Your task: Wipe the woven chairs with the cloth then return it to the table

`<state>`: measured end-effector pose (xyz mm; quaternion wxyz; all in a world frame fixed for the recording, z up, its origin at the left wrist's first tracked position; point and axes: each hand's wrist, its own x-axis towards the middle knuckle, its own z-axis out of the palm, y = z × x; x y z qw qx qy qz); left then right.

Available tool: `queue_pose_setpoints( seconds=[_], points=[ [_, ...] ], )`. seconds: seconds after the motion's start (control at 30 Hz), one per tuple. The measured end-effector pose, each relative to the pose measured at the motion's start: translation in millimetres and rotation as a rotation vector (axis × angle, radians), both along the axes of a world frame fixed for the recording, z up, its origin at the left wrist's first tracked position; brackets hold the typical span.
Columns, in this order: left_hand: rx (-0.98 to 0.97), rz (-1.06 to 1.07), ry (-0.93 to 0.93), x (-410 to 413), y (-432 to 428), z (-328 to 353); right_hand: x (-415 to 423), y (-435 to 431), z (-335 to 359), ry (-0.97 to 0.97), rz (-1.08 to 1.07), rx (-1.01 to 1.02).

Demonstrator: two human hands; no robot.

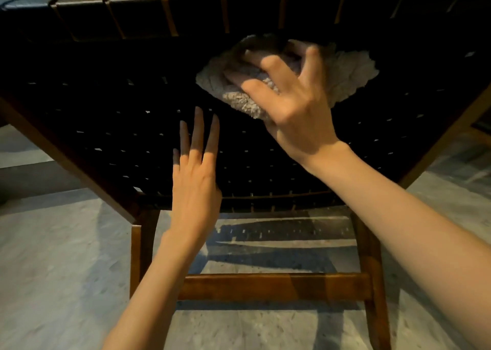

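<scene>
Your right hand (295, 110) clutches the bunched cloth (348, 73) against the woven chair seat (106, 126) near its back edge; left hand (195, 182) lies flat, fingers (198, 131) straight. Soft, light, likely crushable: grip its gathered middle.

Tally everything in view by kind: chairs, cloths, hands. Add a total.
Woven chair: 1 clearly in view
Cloth: 1
Hands: 2, the left hand and the right hand
Total: 4
</scene>
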<state>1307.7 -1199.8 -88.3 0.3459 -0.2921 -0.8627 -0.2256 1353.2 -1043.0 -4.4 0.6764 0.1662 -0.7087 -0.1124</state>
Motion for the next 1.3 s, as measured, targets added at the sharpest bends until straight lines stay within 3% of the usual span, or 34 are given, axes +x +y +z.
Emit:
queue_pose_setpoints(
  seconds=[0.17,0.23,0.33,0.4,0.5,0.67,0.73,0.8,0.97,1.03,1.1,1.3],
  points=[
    [0.018,-0.007,-0.005,-3,3,-4,-20,12,-18,0.088,-0.016,0.051],
    [0.019,-0.013,-0.002,-5,3,-6,-30,16,-37,-0.032,-0.019,-0.030],
    [0.008,-0.021,-0.004,-8,1,-10,-34,21,-88,-0.373,0.177,-0.394],
    [0.005,-0.032,0.001,-10,-1,-12,-36,29,-124,-0.551,0.116,-0.464],
    [-0.002,-0.034,0.012,-12,-1,-17,-39,45,-165,-0.691,-0.069,-0.225],
    [-0.010,-0.053,-0.007,-12,4,-23,-38,39,-200,-1.021,-0.350,-0.183],
    [-0.010,-0.055,0.016,-10,6,-22,-30,42,-200,-1.109,-0.286,-0.097],
    [-0.011,-0.059,0.071,-8,8,-20,-16,46,-189,-1.042,-0.161,-0.010],
    [-0.008,-0.035,0.217,-2,18,-11,27,51,-111,-0.258,-0.060,0.004],
    [-0.007,-0.021,0.222,1,24,-8,37,60,-71,-0.063,-0.060,0.026],
    [-0.008,-0.027,0.232,4,32,-5,40,67,-39,0.020,-0.073,0.012],
    [-0.028,-0.048,0.269,11,48,-1,38,60,-2,-0.043,-0.155,-0.049]
  ],
)
